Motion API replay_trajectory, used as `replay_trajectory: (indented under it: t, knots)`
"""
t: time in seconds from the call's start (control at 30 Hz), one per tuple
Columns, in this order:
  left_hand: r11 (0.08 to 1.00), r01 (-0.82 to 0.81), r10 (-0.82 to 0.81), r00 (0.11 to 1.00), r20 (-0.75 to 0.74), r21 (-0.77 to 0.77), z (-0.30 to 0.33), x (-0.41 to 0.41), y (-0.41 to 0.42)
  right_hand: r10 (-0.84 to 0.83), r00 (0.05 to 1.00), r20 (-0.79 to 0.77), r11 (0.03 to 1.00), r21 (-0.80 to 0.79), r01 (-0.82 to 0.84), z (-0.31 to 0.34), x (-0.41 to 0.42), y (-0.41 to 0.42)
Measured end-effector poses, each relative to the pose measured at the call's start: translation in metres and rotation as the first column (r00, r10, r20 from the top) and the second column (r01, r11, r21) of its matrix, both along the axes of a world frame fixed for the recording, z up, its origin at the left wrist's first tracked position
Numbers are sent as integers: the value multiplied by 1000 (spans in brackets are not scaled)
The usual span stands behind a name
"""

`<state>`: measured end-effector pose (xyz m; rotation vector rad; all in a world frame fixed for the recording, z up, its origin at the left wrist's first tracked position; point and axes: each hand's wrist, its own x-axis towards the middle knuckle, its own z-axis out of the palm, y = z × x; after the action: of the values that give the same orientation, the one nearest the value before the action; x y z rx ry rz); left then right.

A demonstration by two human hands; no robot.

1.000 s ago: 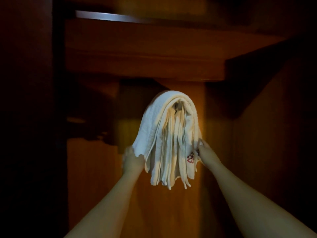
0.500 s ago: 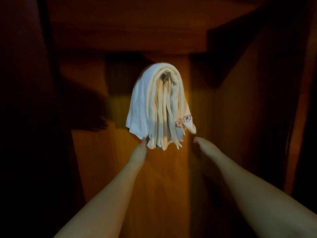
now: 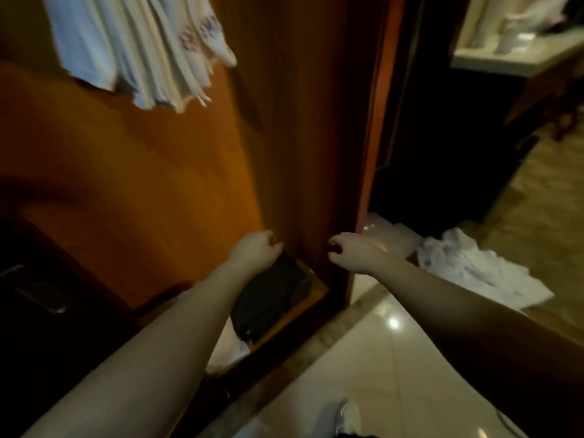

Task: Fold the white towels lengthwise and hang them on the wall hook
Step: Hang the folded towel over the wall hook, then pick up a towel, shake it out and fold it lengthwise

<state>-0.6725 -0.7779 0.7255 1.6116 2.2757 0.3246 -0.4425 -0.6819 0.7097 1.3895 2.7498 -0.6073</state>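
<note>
My left hand (image 3: 256, 249) and right hand (image 3: 354, 252), loosely curled, grip nothing. The folded towels (image 3: 139, 49) hang far left on the wooden wall; another white cloth (image 3: 474, 267) lies crumpled on the floor (image 3: 363, 358), right, likely unfolded.

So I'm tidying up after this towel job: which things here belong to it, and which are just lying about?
Belongs to the job:
hung towels
crumpled white cloth on the floor, possibly another towel
left hand and right hand, both holding nothing

Just lying about:
dark bag in the cupboard bottom
shoe
counter
</note>
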Motion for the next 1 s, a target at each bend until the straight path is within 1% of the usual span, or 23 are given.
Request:
replay_trajectory:
  t: [0.13,0.2,0.37,0.53,0.63,0.77,0.9,1.0]
  knots:
    - [966,226,-228,974,-6,-123,-60,69,8,-73,987,140,997,4,73,-58,82,-23]
    - [939,293,-299,954,-3,-181,-85,106,19,-116,973,202,993,-12,120,-88,122,-28]
    - [865,359,-378,926,15,-352,-150,207,51,-249,919,305,940,-150,305,-165,223,-31]
    - [743,444,-489,871,47,-501,-207,305,106,-373,861,346,847,-251,468,-216,319,-15]
    - [688,489,-550,833,54,-536,-238,365,143,-451,821,349,777,-300,554,-241,372,8]
    - [626,548,-614,785,84,-555,-279,427,199,-521,774,359,698,-343,629,-284,432,50]
    - [607,572,-642,762,82,-552,-320,466,254,-566,731,380,625,-380,682,-333,475,90]
    - [585,585,-653,750,101,-562,-356,489,292,-576,714,399,588,-404,700,-373,496,117]
